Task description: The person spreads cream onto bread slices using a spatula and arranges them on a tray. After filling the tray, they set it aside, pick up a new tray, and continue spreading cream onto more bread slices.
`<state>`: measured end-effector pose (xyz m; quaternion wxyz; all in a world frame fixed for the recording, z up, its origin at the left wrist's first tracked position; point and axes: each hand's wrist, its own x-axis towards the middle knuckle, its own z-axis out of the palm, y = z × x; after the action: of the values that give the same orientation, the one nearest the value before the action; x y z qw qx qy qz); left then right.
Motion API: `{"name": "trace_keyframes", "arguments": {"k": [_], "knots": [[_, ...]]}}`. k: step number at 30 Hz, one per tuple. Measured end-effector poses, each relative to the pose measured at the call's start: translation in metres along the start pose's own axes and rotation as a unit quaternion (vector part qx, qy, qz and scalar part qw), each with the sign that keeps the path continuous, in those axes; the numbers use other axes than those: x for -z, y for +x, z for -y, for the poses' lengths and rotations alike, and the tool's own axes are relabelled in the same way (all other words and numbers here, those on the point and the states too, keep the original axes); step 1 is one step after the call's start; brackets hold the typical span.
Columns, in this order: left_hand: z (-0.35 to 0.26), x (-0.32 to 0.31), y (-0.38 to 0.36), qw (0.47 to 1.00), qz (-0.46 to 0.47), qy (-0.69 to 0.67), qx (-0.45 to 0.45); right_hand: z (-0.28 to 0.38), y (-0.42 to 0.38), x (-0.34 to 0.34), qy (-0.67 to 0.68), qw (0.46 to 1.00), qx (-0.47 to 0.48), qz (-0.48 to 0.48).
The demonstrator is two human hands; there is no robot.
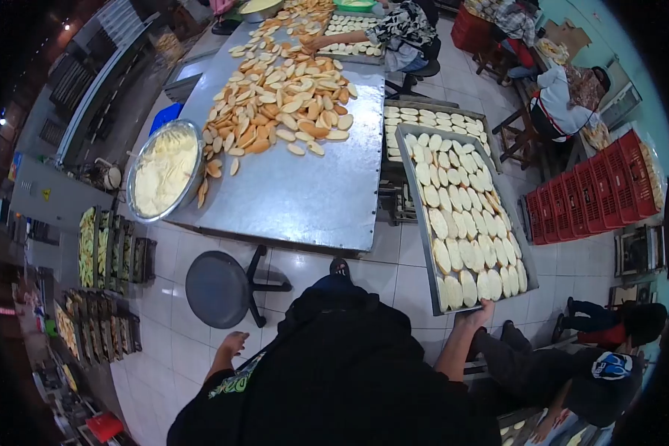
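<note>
My right hand (480, 314) grips the near edge of a long metal tray (426, 245) filled with several rows of pale bread slices (464, 215), held out to the right of the steel table (305, 201). My left hand (232, 346) hangs free at my left side with its fingers loosely apart, holding nothing, close to a round grey stool (217, 288). My dark clothing fills the bottom centre of the view.
The steel table carries a heap of sliced bread (282, 104) and a metal bowl of pale spread (163, 169). Another filled tray (435, 119) lies behind mine. Red crates (595, 193) stand right. People sit at the far end, right and lower right. Tray racks (111, 253) stand left.
</note>
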<state>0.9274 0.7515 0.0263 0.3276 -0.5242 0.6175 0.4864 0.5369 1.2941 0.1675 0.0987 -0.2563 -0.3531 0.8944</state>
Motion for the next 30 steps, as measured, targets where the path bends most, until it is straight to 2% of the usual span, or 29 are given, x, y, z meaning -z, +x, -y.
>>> {"name": "trace_keyframes", "arguments": {"k": [1, 2, 6, 8, 9, 11, 14, 17, 20, 24, 30], "knots": [[-0.009, -0.004, -0.002, 1.0, -0.012, -0.005, -0.011, 0.0, 0.007, -0.003, -0.014, 1.0, -0.008, -0.011], [-0.024, -0.012, -0.002, 0.995, -0.049, -0.083, 0.035, 0.0, 0.013, -0.008, -0.013, 1.0, -0.015, -0.007], [-0.125, 0.007, -0.017, 0.99, -0.083, -0.113, -0.029, -0.006, 0.045, -0.05, 0.002, 1.0, -0.029, -0.002], [-0.151, 0.016, -0.021, 0.987, -0.078, -0.122, -0.063, -0.014, 0.064, -0.065, 0.003, 1.0, -0.02, 0.015], [-0.156, 0.02, -0.023, 0.984, -0.092, -0.128, -0.079, -0.016, 0.075, -0.072, -0.007, 0.999, -0.029, -0.015], [-0.166, 0.026, -0.027, 0.977, -0.12, -0.139, -0.111, -0.014, 0.093, -0.081, -0.009, 0.999, -0.044, -0.017], [-0.163, 0.014, -0.024, 0.971, -0.153, -0.162, -0.087, -0.014, 0.145, -0.083, 0.001, 0.999, -0.047, 0.014], [-0.146, -0.03, -0.047, 0.972, -0.16, -0.172, -0.021, -0.016, 0.212, -0.097, 0.007, 0.997, -0.069, 0.025], [-0.146, -0.082, -0.094, 0.977, -0.132, -0.149, 0.073, -0.034, 0.267, -0.107, 0.027, 0.995, -0.086, 0.044], [-0.125, -0.129, -0.14, 0.978, -0.079, -0.154, 0.119, -0.066, 0.327, -0.117, 0.015, 0.994, -0.103, 0.036], [-0.122, -0.193, -0.235, 0.933, -0.179, -0.231, 0.209, -0.108, 0.351, -0.121, 0.003, 0.995, -0.104, 0.005]]}}
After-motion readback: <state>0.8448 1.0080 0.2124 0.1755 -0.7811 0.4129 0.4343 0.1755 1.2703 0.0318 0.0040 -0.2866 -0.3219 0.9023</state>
